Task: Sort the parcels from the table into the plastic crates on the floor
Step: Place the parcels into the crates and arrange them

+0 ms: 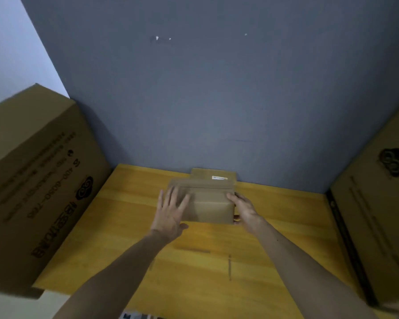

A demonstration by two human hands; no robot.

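Surroundings: the wooden table (217, 272) stands against a grey-blue wall (217, 88). Two large cartons flank the working area. The left carton (32, 192) bears dark print and a round logo and overhangs the table's near left corner. The right carton (378, 226), with a similar logo, lies along the right edge. Both stand well apart from the parcels, and nothing lies between the person and the parcels.

Count: two large cartons and two small brown parcels clearly made out. Whether a third lies between the two small ones cannot be told, as the frame is blurred there.

Position of task items: the rear parcel (207, 174) sits at the back centre of the table, touching the wall, with one white label (219, 177) on its top. The front parcel (210, 208) lies just before it, touching it.

Grip: the left hand (171, 212) lies flat on the front parcel's left part, fingers spread and straight. The right hand (244, 209) clasps its right end, fingers curled over the top and thumb on the near side
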